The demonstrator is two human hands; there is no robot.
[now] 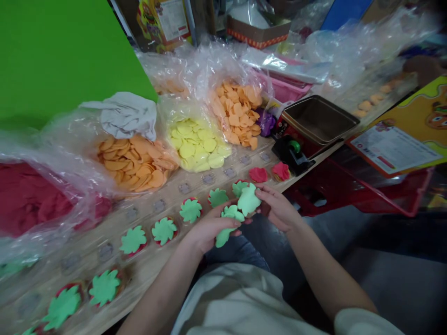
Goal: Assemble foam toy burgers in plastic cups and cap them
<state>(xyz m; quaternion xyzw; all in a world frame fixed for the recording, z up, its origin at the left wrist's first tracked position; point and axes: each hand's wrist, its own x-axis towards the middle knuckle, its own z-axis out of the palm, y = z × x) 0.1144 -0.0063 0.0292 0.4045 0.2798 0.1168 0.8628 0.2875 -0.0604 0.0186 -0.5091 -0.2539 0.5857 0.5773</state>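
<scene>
My left hand (pixel 209 228) is closed around a small stack of green leaf-shaped felt pieces (pixel 228 223). My right hand (pixel 277 207) pinches one green leaf piece (pixel 248 199) just above that stack. Both hands hover at the near edge of a long clear tray (pixel 146 209) with round wells. Several wells along its front row hold a red piece topped by a green leaf (pixel 190 210). Two wells at the right end hold only red pieces (pixel 258 175).
Clear plastic bags behind the tray hold orange discs (pixel 134 160), yellow discs (pixel 197 146), more orange discs (pixel 237 111) and red pieces (pixel 24 197). A dark metal tin (pixel 319 118) and printed cards (pixel 401 139) lie to the right. A green panel (pixel 63 56) fills the upper left.
</scene>
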